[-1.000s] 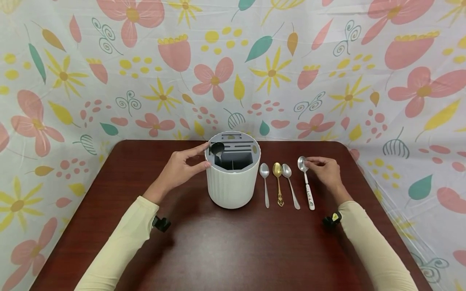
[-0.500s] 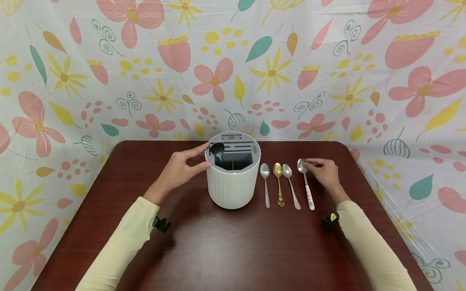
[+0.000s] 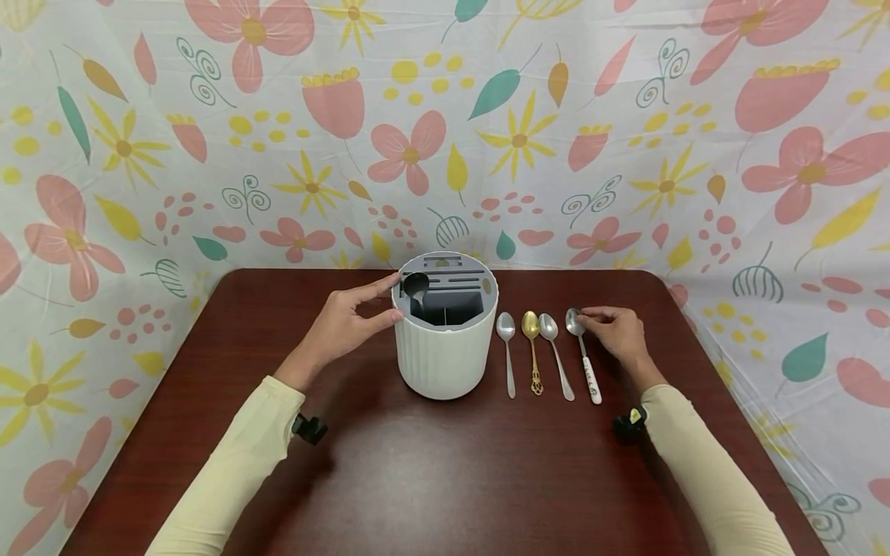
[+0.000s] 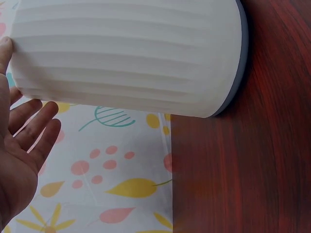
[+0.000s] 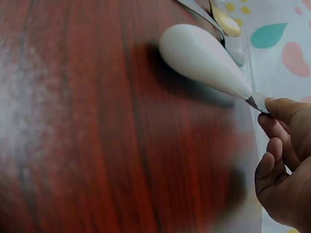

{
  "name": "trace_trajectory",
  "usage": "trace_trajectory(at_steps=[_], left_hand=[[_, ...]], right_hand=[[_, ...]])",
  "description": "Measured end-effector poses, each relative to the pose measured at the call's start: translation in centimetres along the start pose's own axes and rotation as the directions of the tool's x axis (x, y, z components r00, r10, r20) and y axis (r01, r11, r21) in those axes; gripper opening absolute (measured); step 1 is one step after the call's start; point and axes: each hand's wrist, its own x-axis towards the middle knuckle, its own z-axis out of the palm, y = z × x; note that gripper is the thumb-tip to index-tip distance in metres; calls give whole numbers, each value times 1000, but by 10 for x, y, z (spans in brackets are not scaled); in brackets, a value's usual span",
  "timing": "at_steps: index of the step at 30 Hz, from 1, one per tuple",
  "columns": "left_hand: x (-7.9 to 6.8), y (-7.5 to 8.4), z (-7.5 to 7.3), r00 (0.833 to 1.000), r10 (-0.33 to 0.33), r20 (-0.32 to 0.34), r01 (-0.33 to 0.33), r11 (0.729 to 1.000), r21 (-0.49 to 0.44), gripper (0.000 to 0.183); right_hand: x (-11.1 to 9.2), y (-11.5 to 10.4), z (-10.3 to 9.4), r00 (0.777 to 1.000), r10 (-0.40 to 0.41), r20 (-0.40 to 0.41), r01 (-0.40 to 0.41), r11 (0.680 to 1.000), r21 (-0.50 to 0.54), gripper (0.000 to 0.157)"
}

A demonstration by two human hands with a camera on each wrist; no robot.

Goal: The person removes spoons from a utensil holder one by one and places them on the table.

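Observation:
A ribbed white utensil holder (image 3: pixel 443 363) with a grey divided top stands on the table. My left hand (image 3: pixel 345 324) touches its rim with thumb and forefinger spread apart; in the left wrist view the other fingers (image 4: pixel 36 121) lie straight beside its wall. A black spoon (image 3: pixel 417 284) leans in the holder's left compartment, its lower part hidden. My right hand (image 3: pixel 619 330) pinches a spoon with a patterned white handle (image 3: pixel 592 380) by its metal bowl end, between thumb and forefinger. In the right wrist view that white handle (image 5: pixel 204 58) points away from the hand, over its shadow.
Between holder and right hand lie a silver spoon (image 3: pixel 506 328), a gold spoon (image 3: pixel 531 326) with an ornate handle, and another silver spoon (image 3: pixel 548 328). The dark wooden table (image 3: pixel 431 479) ends at a flowered cloth (image 3: pixel 445 116) behind.
My right hand has shifted slightly toward me and left, carrying the white-handled spoon's bowl end with it. My left hand, the holder and the other spoons stay in place.

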Motion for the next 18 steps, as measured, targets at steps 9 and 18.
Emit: trace_trajectory(at_steps=[9, 18], left_hand=[[1, -4, 1, 1000, 3, 1, -3, 1000, 10, 58], [0, -3, 0, 1000, 5, 2, -5, 1000, 2, 58]], right_hand=[[-2, 5, 0, 999, -32, 34, 33, 999, -29, 28], [-4, 5, -2, 994, -86, 64, 91, 993, -77, 27]])
